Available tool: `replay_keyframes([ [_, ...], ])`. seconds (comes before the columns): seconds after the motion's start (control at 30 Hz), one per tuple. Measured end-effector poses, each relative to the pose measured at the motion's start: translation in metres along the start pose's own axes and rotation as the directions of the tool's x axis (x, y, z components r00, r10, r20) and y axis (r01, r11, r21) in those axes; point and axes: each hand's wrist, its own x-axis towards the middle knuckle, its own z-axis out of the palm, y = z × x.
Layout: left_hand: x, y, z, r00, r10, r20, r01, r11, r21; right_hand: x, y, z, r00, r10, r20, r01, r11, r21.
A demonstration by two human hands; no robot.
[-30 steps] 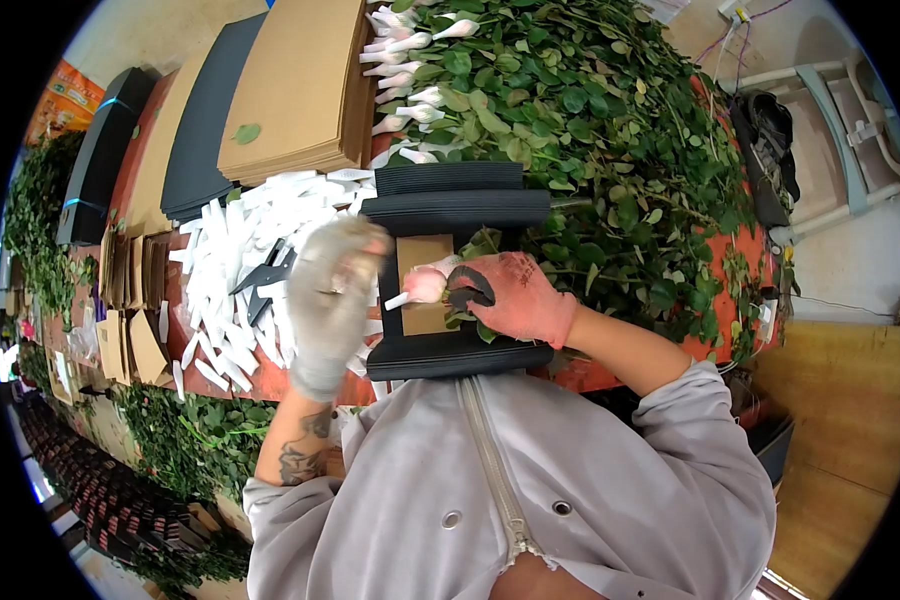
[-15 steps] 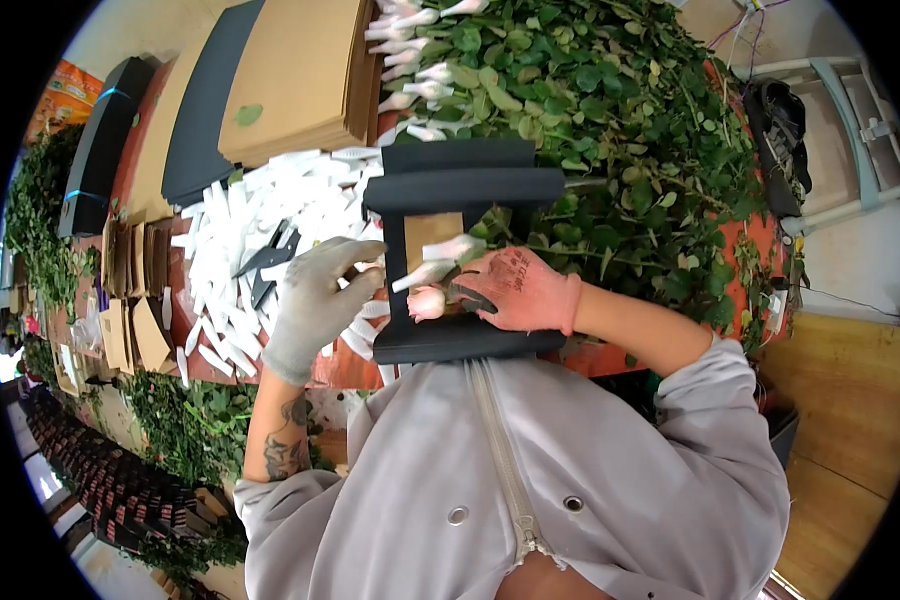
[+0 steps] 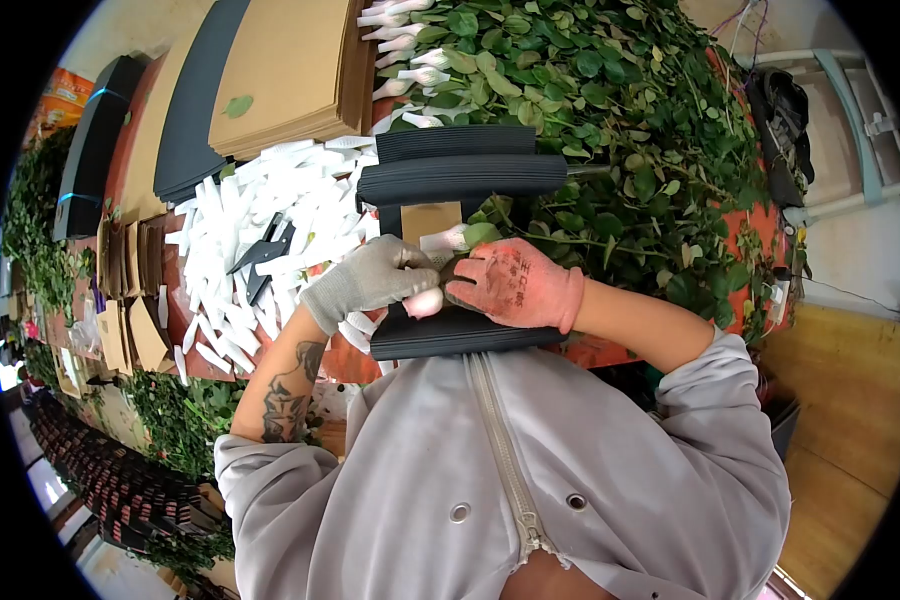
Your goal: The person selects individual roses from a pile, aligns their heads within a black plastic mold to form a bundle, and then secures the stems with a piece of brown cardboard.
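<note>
Pink rose [image 3: 424, 303], just beside left hand [image 3: 378, 274], near right hand [image 3: 515, 284].

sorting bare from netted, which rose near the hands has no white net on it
The lower rose, right by the left hand: it shows bare pink, whereas the upper rose wears a white net.

Workshop for packing cut flowers, by look of it. Red-topped bench [image 3: 348, 362] loaded with bulk materials: thick heap of leafy stems [image 3: 610, 120], row of pale buds [image 3: 425, 75] in white sleeves, big loose pile of white sleeves [image 3: 240, 230], tall stack of brown cardboard sheets [image 3: 285, 70], dark sheets [image 3: 200, 100] alongside. Strapped black bundle [image 3: 90, 150] farther left — more greenery [image 3: 165, 410] below. Plain wall [image 3: 840, 270], wooden panel [image 3: 840, 400] at right — working room, not home.
</note>
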Motion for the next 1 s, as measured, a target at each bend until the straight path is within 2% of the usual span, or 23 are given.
replay_keyframes([
  [0.07, 0.001, 0.006, 0.000, 0.999, -0.038, 0.009, 0.037, 0.998, 0.045, 0.000, 0.001, 0.004, 0.973, -0.078, -0.215, 0.072, 0.997, -0.035],
  [0.13, 0.002, 0.005, 0.003, 0.997, -0.076, 0.010, 0.075, 0.994, 0.084, -0.001, 0.003, 0.012, 0.969, -0.081, -0.233, 0.074, 0.996, -0.041],
  [0.2, 0.003, -0.006, 0.005, 0.984, 0.076, -0.161, -0.027, 0.958, 0.285, -0.002, 0.005, 0.019, 0.965, -0.085, -0.249, 0.076, 0.996, -0.047],
  [0.23, -0.001, -0.008, 0.000, 0.984, 0.075, -0.164, -0.026, 0.959, 0.284, -0.002, 0.005, 0.022, 0.960, -0.064, -0.274, 0.058, 0.998, -0.030],
  [0.3, -0.014, -0.013, -0.018, 0.849, 0.206, -0.486, 0.113, 0.830, 0.547, -0.003, 0.006, 0.022, 0.954, -0.040, -0.298, 0.039, 0.999, -0.010],
  [0.37, -0.039, -0.005, -0.024, 0.799, 0.199, -0.568, 0.130, 0.864, 0.486, 0.000, 0.008, 0.014, 0.986, 0.145, -0.080, -0.112, 0.939, 0.325],
  [0.4, -0.048, 0.000, -0.026, 0.823, 0.082, -0.562, 0.179, 0.902, 0.393, 0.003, 0.008, 0.010, 0.987, 0.142, -0.077, -0.109, 0.937, 0.331],
  [0.43, -0.054, 0.003, -0.025, 0.816, 0.096, -0.570, 0.155, 0.914, 0.376, 0.008, 0.008, 0.007, 0.984, 0.163, 0.068, -0.177, 0.909, 0.378],
  [0.47, -0.058, 0.008, -0.025, 0.858, 0.085, -0.507, 0.132, 0.917, 0.377, 0.012, 0.009, 0.005, 0.962, 0.175, 0.209, -0.248, 0.878, 0.409],
  [0.5, -0.060, 0.012, -0.023, 0.894, 0.078, -0.440, 0.106, 0.920, 0.377, 0.016, 0.012, 0.010, 0.962, 0.173, 0.210, -0.247, 0.877, 0.412],
  [0.53, -0.058, 0.014, -0.018, 0.895, 0.076, -0.440, 0.107, 0.921, 0.375, 0.019, 0.015, 0.017, 0.967, 0.177, 0.180, -0.236, 0.890, 0.391],
  [0.57, -0.056, 0.016, -0.012, 0.915, 0.196, -0.353, -0.046, 0.919, 0.391, 0.021, 0.016, 0.022, 0.972, 0.181, 0.151, -0.225, 0.903, 0.366],
  [0.6, -0.053, 0.017, -0.007, 0.910, 0.317, -0.267, -0.199, 0.899, 0.391, 0.023, 0.014, 0.018, 0.962, 0.193, 0.194, -0.245, 0.922, 0.299],
  [0.63, -0.048, 0.014, -0.002, 0.908, 0.317, -0.272, -0.198, 0.900, 0.388, 0.024, 0.015, 0.024, 0.962, 0.189, 0.197, -0.242, 0.924, 0.296],
  [0.7, -0.032, -0.001, 0.008, 0.905, 0.395, -0.158, -0.314, 0.871, 0.378, 0.022, 0.015, 0.042, 0.988, 0.144, 0.060, -0.154, 0.962, 0.226],
  [0.73, -0.025, -0.007, 0.012, 0.903, 0.407, -0.137, -0.341, 0.874, 0.346, 0.022, 0.017, 0.044, 0.987, 0.145, 0.062, -0.155, 0.962, 0.226],
  [0.77, -0.021, -0.012, 0.014, 0.903, 0.408, -0.137, -0.342, 0.874, 0.345, 0.021, 0.020, 0.045, 0.991, 0.111, 0.072, -0.126, 0.958, 0.256],
  [0.83, -0.015, -0.017, 0.017, 0.977, 0.212, 0.032, -0.211, 0.926, 0.312, 0.017, 0.019, 0.043, 0.993, 0.085, 0.084, -0.106, 0.951, 0.291],
  [0.9, -0.015, -0.014, 0.016, 0.983, 0.174, 0.053, -0.182, 0.919, 0.349, 0.011, 0.015, 0.030, 0.953, 0.290, -0.091, -0.259, 0.932, 0.255],
  [0.93, -0.016, -0.013, 0.016, 0.989, 0.132, 0.063, -0.146, 0.911, 0.386, 0.013, 0.012, 0.009, 0.919, 0.391, 0.059, -0.395, 0.898, 0.193],
  [0.97, -0.017, -0.015, 0.017, 0.990, 0.129, 0.061, -0.143, 0.913, 0.382, 0.014, 0.013, 0.011, 0.920, 0.387, 0.063, -0.392, 0.899, 0.194],
  [1.0, -0.018, -0.017, 0.017, 0.988, 0.145, 0.060, -0.157, 0.926, 0.344, 0.015, 0.013, 0.014, 0.913, 0.402, 0.065, -0.407, 0.907, 0.108],
])
